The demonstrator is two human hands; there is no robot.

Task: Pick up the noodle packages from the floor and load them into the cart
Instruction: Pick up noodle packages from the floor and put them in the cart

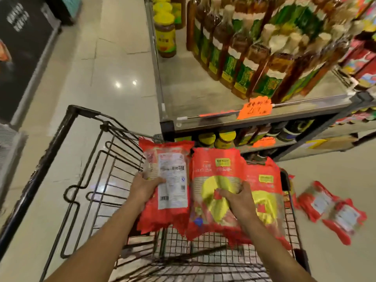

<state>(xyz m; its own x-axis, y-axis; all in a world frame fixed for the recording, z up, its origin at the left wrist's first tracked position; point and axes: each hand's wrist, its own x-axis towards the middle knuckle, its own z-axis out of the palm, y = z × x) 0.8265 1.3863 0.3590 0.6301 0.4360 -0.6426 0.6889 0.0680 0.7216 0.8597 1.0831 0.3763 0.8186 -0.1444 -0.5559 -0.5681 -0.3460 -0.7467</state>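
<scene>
left hand (145, 185): fingers curled over the near left edge of a label-side-up noodle package (168, 180), gripping it over the cart basket
right hand (237, 197): fingers pinched into the wrapper of the front-side-up noodle package (211, 186), just beside the first one; clenched on the film, not flat under it
third noodle package (264, 192): lies partly under the right-hand package, toward the cart's right rim; whether the right hand also bears it I cannot tell
floor packages (333, 210): two red noodle packs lie on the tiles to the right of the cart, well apart from both hands; another red edge shows just outside the right rim, too blurred to name
shopping cart (85, 159): wire basket open below the hands, its near section of fine mesh, its far section of widely spaced bars
risk, slip: the right-hand grip is a pinch on slick film, so the pack could slide out and drop back to the floor
risk, overhang: the third pack sits near the right rim and may tip over it if the packs above are set down crooked
risk, gaps: a pack laid on edge in the far section could poke between the bars
risk, shelf: the store shelf (254, 110) with oil bottles (250, 64) and a orange price tag (255, 108) stands close ahead; a wide swing might knock it
risk, cart: a push while loading could roll the cart onto the floor packs
</scene>
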